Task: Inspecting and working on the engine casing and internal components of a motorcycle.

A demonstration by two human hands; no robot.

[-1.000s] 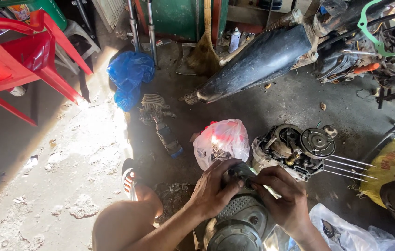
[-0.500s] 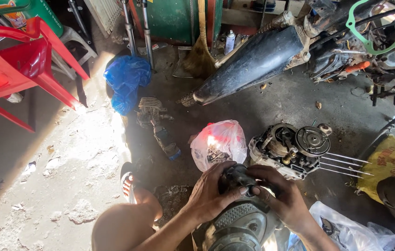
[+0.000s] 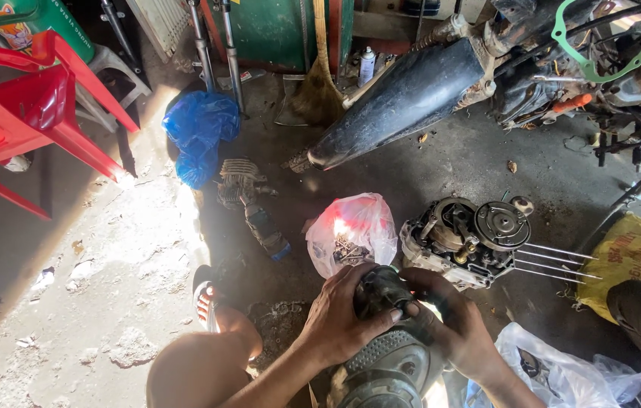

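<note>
My left hand (image 3: 341, 318) and my right hand (image 3: 450, 321) both grip a dark, greasy engine part (image 3: 390, 341) held low at the bottom centre, above the floor. The left hand's fingers wrap over its top from the left; the right hand clasps it from the right. The part's round ribbed grey cover (image 3: 385, 374) shows below my hands. Just behind my hands lies a pink-white plastic bag (image 3: 352, 230) with small metal pieces in it. To its right sits an open engine block (image 3: 468, 240) with long studs sticking out to the right.
A long black exhaust pipe (image 3: 400, 102) lies diagonally beyond. A blue plastic bag (image 3: 200, 140), red plastic chairs (image 3: 30, 113) at the left, a motorcycle frame (image 3: 600, 68) at top right, a yellow sack (image 3: 634, 261) and clear bags (image 3: 562, 374) at right. My knee and sandalled foot (image 3: 207, 302) are at bottom left.
The view has dipped and shifted slightly. My hands stay clamped on the engine part, which sits a little lower and more turned between them than before.
</note>
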